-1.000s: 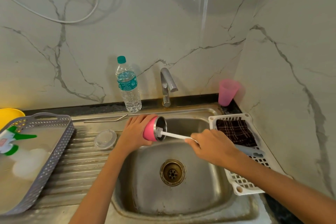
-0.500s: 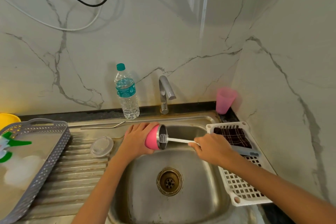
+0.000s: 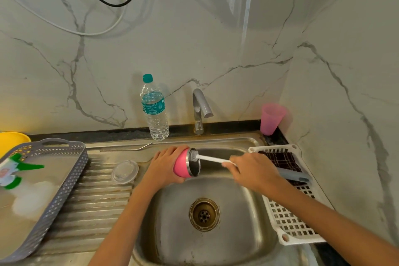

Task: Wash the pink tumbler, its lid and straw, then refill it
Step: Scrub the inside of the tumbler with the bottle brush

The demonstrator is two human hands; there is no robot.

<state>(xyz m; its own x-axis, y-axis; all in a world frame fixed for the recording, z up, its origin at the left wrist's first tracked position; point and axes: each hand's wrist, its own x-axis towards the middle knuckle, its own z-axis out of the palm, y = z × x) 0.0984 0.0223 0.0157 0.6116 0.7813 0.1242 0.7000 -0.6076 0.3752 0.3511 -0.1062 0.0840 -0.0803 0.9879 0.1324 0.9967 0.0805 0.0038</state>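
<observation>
We scrub the pink steel-lined tumbler [image 3: 182, 167] sideways over the stainless steel sink [image 3: 237, 233].
Our left grip [image 3: 166, 166] wraps its base; our right grip [image 3: 252, 170] is closed around the white-handled bottle brush [image 3: 210, 158], whose bristles have shifted from mid-mouth to the upper rim, so the inside seems nearly done. The clear round lid [image 3: 125, 171] and bent metal straw [image 3: 125, 148] wait on the drainboard. The white slotted basket [image 3: 289, 222] hems the right; the basin below is open.
</observation>
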